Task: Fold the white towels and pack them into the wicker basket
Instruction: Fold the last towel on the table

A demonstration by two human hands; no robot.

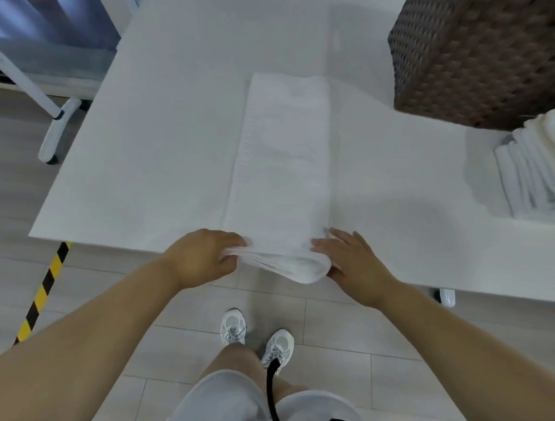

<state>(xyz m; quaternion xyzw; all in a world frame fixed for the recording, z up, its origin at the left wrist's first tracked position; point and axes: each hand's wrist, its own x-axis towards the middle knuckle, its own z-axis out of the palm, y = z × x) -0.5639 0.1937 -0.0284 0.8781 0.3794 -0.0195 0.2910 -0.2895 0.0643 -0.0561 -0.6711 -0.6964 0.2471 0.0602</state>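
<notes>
A white towel (282, 160) lies on the white table (152, 162) as a long narrow strip running away from me. Its near end hangs slightly over the table's front edge in several layers. My left hand (202, 258) grips the left corner of that near end, fingers curled round the layers. My right hand (353, 260) rests at the right corner with its fingers spread against the towel's edge. The dark brown wicker basket (476, 59) stands at the back right of the table.
A pile of folded white towels (535, 169) lies at the right edge of the table, in front of the basket. A white stand leg (57, 130) and a yellow-black floor stripe (43, 293) are to the left. My feet are under the front edge.
</notes>
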